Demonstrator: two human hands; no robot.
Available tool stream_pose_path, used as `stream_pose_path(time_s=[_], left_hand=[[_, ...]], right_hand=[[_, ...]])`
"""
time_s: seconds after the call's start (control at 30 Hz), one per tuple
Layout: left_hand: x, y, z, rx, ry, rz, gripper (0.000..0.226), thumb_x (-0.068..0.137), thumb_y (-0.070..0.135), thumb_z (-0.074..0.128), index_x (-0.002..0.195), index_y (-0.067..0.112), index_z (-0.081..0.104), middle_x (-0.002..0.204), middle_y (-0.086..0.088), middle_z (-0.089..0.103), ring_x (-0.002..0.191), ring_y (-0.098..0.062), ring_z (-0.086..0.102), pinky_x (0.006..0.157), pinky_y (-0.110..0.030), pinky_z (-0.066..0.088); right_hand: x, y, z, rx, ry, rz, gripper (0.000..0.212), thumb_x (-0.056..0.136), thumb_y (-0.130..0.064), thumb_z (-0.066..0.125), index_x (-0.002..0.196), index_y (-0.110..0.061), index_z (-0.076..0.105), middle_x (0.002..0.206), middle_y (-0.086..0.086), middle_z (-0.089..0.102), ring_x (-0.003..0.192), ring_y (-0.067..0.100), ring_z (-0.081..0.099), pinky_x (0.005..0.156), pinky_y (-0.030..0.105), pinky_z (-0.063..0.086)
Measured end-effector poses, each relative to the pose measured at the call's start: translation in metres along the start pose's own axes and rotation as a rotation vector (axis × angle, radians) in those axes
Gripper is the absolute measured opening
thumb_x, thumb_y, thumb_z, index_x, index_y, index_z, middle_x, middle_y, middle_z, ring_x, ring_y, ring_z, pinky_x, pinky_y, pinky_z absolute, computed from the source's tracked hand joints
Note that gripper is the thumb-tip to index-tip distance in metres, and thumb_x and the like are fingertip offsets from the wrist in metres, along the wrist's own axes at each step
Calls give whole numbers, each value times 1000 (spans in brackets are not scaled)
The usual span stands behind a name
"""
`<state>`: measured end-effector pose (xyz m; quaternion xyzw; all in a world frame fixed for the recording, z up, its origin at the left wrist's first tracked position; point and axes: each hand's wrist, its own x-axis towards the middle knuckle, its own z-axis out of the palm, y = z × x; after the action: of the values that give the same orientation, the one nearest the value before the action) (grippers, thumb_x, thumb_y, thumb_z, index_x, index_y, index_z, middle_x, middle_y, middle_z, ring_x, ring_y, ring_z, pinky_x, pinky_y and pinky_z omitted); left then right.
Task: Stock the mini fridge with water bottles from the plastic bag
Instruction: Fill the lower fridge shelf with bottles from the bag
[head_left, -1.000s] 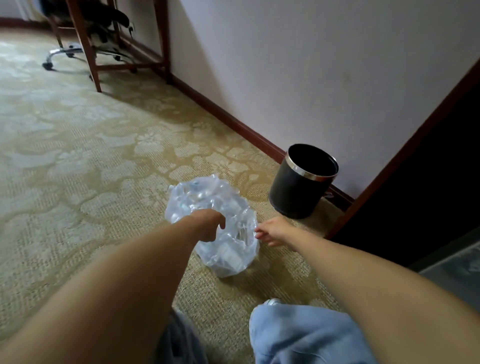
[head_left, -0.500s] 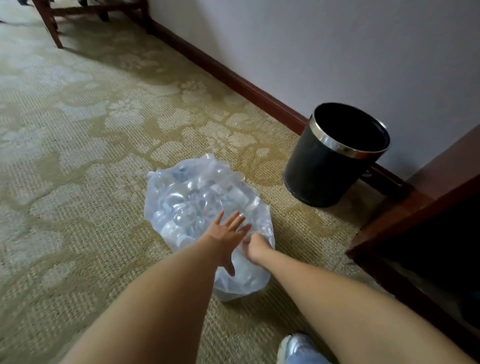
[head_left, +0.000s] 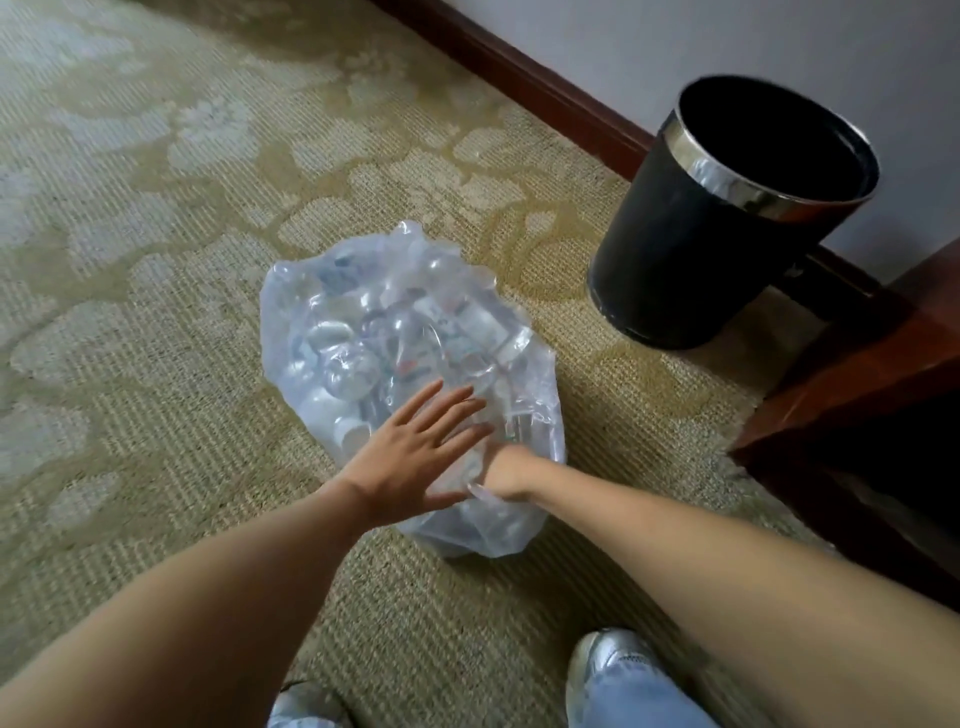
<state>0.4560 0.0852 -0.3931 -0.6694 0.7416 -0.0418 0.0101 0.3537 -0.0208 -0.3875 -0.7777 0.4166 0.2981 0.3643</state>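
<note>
Left hand (head_left: 415, 457) flat, fingers spread wide, palm down on near side of clear plastic bag (head_left: 395, 332), gripping nothing. Right hand (head_left: 506, 470) just beside it, curled closed on the bag's plastic at the near right edge; fingers partly hidden. Bag lies on patterned carpet (head_left: 156, 260) directly ahead of both hands, bulging with water bottles (head_left: 353, 364), bottle count unclear. Black wastebin (head_left: 691, 249) with metal rim stands right of bag, apart from it, by baseboard (head_left: 519, 78). Sneakers at bottom edge.
</note>
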Motion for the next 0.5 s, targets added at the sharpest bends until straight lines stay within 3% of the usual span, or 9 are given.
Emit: stream_pose_path(time_s=[0.1,0.27,0.37,0.5], left_hand=[[-30,19,15,-41,66,-61,81,84,55,50,150,19,21,157,-12,18,147,-27,12,118,-45,13],[-35,24,13,-87,30,-76,83,83,53,49,152,19,18,159,-10,15,147,-27,8,118,-45,12],[-35,23,15,-122,30,-70,83,83,59,47,151,19,23,158,-10,15,147,-27,7,118,-45,10],[-34,26,18,-168,36,-80,78,83,62,45,148,19,32,158,-9,17,148,-26,6,119,-45,9]], right_hand=[[-10,5,-9,-39,-73,72,44,99,-25,45,131,5,48,134,23,51,120,34,52,98,36,40],[-12,11,-7,-257,-468,260,52,102,-24,39,142,8,27,140,26,44,125,34,52,105,37,43],[-9,10,-2,-241,-353,205,59,101,-30,41,147,3,20,144,21,40,126,33,48,105,37,41],[-6,16,-2,-309,-221,58,54,99,-31,46,139,4,38,138,19,47,122,32,50,105,36,40]])
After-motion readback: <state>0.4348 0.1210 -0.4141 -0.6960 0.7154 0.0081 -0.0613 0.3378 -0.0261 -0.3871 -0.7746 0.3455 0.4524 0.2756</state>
